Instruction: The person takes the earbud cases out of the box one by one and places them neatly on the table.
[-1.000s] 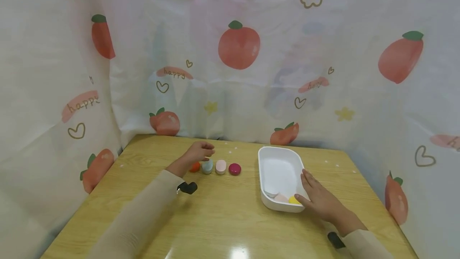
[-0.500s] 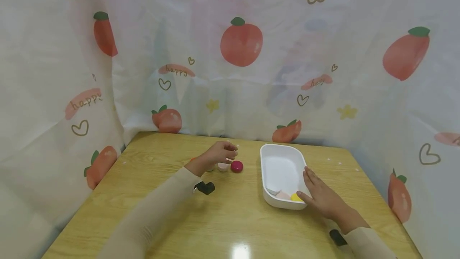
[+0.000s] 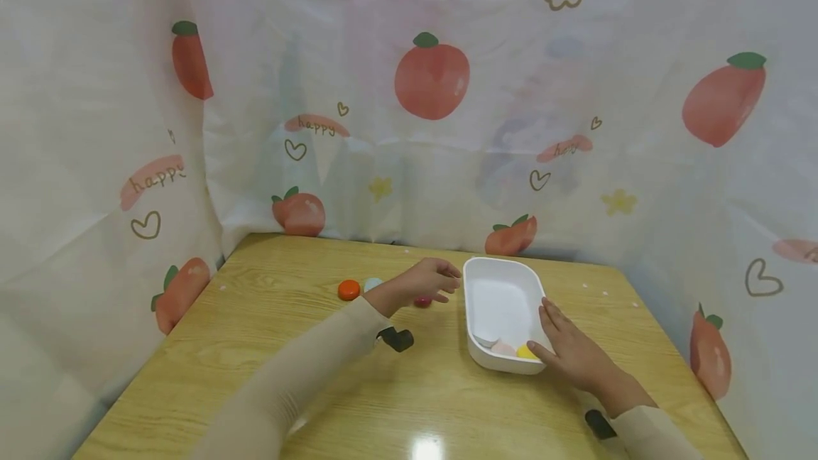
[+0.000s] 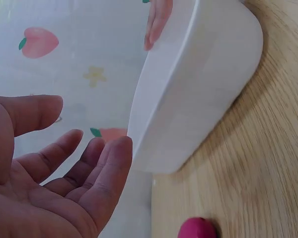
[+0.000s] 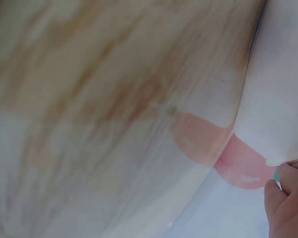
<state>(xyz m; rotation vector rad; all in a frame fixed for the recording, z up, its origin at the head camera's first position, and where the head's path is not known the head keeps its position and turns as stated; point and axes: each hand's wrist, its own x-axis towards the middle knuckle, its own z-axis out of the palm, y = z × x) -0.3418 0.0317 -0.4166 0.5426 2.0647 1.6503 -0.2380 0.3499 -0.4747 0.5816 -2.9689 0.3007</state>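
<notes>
Above the table, left of the white rectangular container (image 3: pixel 469 346), my left hand (image 3: pixel 429 281) hovers with loosely bent fingers. In the left wrist view nothing lies in that hand (image 4: pixel 69 178). My right hand (image 3: pixel 571 350) rests along the container's right side, fingers straight against the rim. Small rounded pieces sit in a row behind the left arm: an orange one (image 3: pixel 348 289), a light blue one (image 3: pixel 373 283) and a dark pink one (image 3: pixel 422 302), the latter two partly covered. Inside the container's near end lie a yellow piece (image 3: pixel 525 352), a pale pink one (image 3: pixel 503 348) and a white one (image 3: pixel 486 340).
The wooden table (image 3: pixel 383 396) meets a fruit-printed curtain (image 3: pixel 434 162) at its back and sides. Small white specks show near its rear edge. A dark wrist mount (image 3: pixel 396 338) hangs under the left sleeve, another (image 3: pixel 599 424) under the right.
My left hand has moved right, from over the orange and light blue pieces, past the row, to near the container's left wall. The right hand has stayed on the container.
</notes>
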